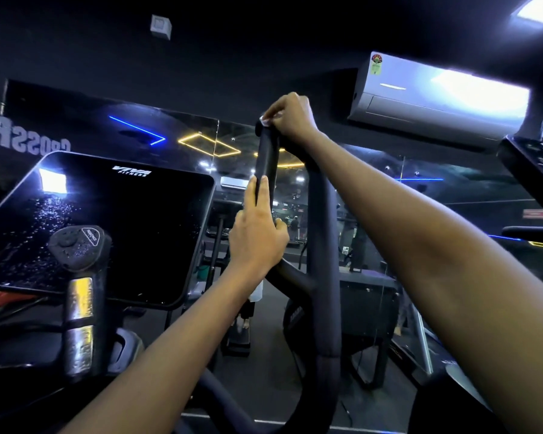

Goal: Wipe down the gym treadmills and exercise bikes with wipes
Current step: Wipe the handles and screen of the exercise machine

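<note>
Head view: on the left, the dark console screen (pixel 107 227) is speckled with droplets. Left hand (pixel 257 236) wraps the black padded handlebar (pixel 266 161) mid-height, two fingers (pixel 261 191) lying straight up its shaft, thumb curled behind. Higher up, right hand (pixel 290 115) curls its fingers tight, pinching a small white wipe (pixel 268 119) against the handlebar's top end.

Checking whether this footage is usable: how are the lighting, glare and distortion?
Head view: the room is dim, with blown-out glare on the air conditioner and a bright reflection on the wet console screen; wide-angle bending stretches the edges; the hands, left hand and right hand, and the handlebar stay readable.
</note>
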`<state>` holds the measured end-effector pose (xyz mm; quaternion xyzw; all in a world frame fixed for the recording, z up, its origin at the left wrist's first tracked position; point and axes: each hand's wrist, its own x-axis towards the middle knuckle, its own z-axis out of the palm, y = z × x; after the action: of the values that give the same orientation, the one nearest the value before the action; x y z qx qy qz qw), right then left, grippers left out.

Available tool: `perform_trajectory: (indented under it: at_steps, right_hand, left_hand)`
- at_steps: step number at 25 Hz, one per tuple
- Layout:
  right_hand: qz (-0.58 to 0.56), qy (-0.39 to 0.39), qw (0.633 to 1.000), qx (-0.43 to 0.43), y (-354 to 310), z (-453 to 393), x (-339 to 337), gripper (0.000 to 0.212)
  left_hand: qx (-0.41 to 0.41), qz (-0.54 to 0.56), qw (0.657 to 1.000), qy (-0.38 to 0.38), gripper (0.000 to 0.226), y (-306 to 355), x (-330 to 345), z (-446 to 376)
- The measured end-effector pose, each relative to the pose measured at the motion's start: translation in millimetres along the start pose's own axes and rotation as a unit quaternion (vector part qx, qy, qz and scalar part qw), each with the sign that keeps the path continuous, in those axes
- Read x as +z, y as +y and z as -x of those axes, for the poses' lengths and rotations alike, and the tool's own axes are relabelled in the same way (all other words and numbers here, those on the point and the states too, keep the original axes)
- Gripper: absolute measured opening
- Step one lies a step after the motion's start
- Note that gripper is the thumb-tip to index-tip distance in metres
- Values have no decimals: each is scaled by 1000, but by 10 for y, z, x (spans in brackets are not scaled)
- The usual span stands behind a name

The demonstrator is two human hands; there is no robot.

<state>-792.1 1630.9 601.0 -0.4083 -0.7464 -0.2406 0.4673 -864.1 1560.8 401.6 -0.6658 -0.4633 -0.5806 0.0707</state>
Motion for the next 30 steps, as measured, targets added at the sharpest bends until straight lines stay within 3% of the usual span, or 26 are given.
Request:
perform_trajectory:
  at_steps: [2,10,13,16,22,30]
  right_hand:
    - [53,-28,997,-40,19,-38,-16,14]
    - [117,-69,990,-46,236,64,-287,15]
    - [97,-34,994,-28,192,58,-252,14]
    - [98,-46,993,-38,258,173,-311,15]
    - [36,-6,999,-25,561,829,-572,13]
    - [-63,21,997,-50,437,1698,-526,12]
  left_hand:
    - [-9,5,1000,-5,73,3,2,4]
    - [-25,17,999,-22,74,8,-26,8]
    - [-31,18,999,-17,72,-3,-25,-8]
    - [-45,16,999,-16,69,-20,-4,-18]
    - [-55,18,998,-20,72,-16,11,-17]
    - [-61,26,997,-29,73,40,-40,16]
